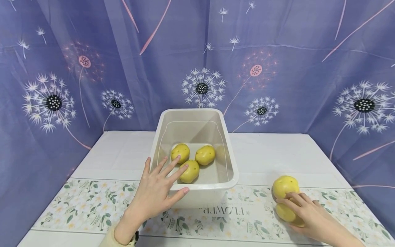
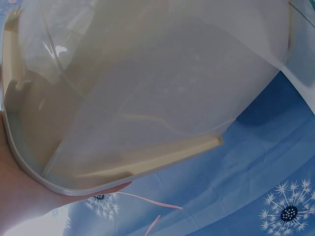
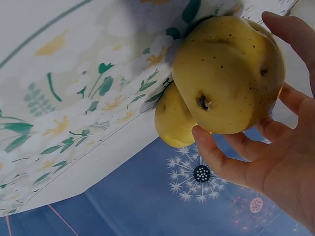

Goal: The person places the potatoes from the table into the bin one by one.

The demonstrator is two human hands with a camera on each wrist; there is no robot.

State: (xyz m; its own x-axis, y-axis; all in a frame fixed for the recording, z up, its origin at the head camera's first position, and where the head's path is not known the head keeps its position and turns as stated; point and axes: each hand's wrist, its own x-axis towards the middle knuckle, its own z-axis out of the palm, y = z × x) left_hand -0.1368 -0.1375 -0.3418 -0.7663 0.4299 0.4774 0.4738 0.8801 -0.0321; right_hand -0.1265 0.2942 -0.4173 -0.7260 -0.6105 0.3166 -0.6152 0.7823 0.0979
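Observation:
A light grey plastic bin (image 1: 230, 171) stands at the middle of the table, with three yellow potatoes (image 1: 205, 155) lying on its floor. My left hand (image 1: 152, 193) rests at the bin's near left rim, its fingers spread over the opening. Over at the right, my right hand (image 1: 313, 218) has its thumb and fingers curled round a yellow potato (image 3: 229, 73) with dark specks. Just behind that one lies another potato (image 1: 285, 185), partly covered by it in the right wrist view. From the left wrist, the bin's outer wall (image 2: 162, 98) fills most of the view.
A floral runner (image 1: 92, 206) with printed lettering crosses the white table (image 1: 265, 154). Blue-purple curtains (image 1: 148, 68) with dandelion prints enclose the table at the back and both sides. The bin's far end stands close to the back curtain.

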